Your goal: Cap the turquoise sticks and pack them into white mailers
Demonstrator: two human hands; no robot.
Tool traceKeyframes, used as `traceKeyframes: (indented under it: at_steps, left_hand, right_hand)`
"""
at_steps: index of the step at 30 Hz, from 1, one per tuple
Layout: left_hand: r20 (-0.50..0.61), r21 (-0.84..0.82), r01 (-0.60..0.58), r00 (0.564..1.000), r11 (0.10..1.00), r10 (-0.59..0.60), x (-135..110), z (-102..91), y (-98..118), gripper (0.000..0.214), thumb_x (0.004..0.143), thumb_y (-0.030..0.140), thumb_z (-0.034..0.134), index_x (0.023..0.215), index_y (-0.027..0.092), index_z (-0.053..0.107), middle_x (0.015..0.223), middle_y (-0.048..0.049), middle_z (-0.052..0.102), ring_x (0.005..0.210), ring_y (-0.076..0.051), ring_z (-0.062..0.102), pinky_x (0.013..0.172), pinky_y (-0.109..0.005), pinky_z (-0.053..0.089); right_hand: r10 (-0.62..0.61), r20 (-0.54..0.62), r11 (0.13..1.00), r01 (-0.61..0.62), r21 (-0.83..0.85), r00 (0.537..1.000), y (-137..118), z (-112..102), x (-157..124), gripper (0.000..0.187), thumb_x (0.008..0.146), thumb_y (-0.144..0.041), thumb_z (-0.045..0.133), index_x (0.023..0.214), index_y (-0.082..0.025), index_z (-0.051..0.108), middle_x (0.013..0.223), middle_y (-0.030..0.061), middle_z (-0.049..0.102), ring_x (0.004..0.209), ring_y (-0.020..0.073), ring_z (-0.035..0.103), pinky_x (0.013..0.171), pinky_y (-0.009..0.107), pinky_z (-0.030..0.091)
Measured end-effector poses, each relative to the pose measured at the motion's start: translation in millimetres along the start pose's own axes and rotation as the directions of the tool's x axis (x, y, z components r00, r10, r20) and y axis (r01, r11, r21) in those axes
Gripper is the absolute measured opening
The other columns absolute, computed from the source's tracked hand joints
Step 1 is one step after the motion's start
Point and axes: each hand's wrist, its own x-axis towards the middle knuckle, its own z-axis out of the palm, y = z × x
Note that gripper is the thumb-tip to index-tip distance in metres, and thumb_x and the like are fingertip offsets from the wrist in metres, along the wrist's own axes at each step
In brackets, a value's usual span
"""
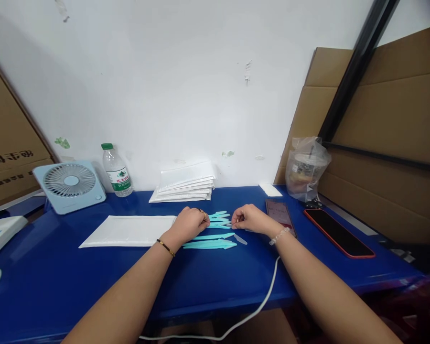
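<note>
Several slim teal eyebrow razors [211, 244] lie side by side on the blue table. My left hand [190, 223] is closed over the far ones, its fingers around the handle of a teal razor; the exact grip is partly hidden. Close to the right, my right hand [249, 219] pinches at the tip end of the razors, on what looks like a small clear cap. Another translucent cap [241, 239] lies at the tip of a nearer razor. Left of my left hand, a white padded envelope [129, 231] lies flat, its right end partly behind that hand.
A stack of white envelopes [186, 184] stands against the wall. A blue fan [70, 186] and a water bottle [117, 171] are at the left. Two phones [338, 233] and a bagged drink cup [306, 169] are at the right. A white cable [261, 306] crosses the front edge.
</note>
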Motion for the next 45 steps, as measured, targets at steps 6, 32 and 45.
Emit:
traceKeyframes:
  at_steps: [6, 32, 45]
  left_hand:
    - [0.005, -0.003, 0.007, 1.000, 1.000, -0.007, -1.7, -2.5, -0.3, 0.022, 0.084, 0.028, 0.045, 0.072, 0.022, 0.063, 0.076, 0.0004, 0.067, 0.070, -0.015, 0.057, 0.065, -0.027, 0.030]
    - [0.121, -0.197, 0.005, 0.992, 0.980, 0.019, -4.5, -6.4, 12.2, 0.015, 0.069, 0.019, 0.053, 0.072, 0.022, 0.067, 0.069, 0.0013, 0.066, 0.062, -0.012, 0.055, 0.053, -0.021, 0.032]
    - [0.055, -0.153, 0.022, 0.998, 0.988, -0.014, -2.0, -3.0, 10.4, 0.018, 0.078, 0.023, 0.048, 0.082, 0.022, 0.066, 0.079, -0.0018, 0.065, 0.073, -0.015, 0.056, 0.061, -0.023, 0.037]
  right_hand:
    - [0.010, 0.018, 1.000, -0.010, 0.013, 1.000, -1.0, -3.3, -2.6, 0.014, 0.069, -0.030, 0.067, 0.074, -0.018, 0.070, 0.069, 0.0009, 0.068, 0.062, 0.0126, 0.060, 0.054, 0.019, 0.041]
    - [0.057, 0.111, 0.991, -0.043, -0.125, 0.992, -19.0, -16.0, -17.8, 0.009, 0.066, -0.026, 0.068, 0.065, -0.017, 0.066, 0.064, 0.0011, 0.065, 0.055, 0.0120, 0.055, 0.049, 0.021, 0.037]
    - [-0.109, -0.049, 0.989, 0.103, -0.106, 0.993, -19.0, 0.3, -5.5, 0.008, 0.071, -0.018, 0.061, 0.069, -0.017, 0.069, 0.073, 0.0019, 0.067, 0.063, 0.0124, 0.059, 0.057, 0.021, 0.041]
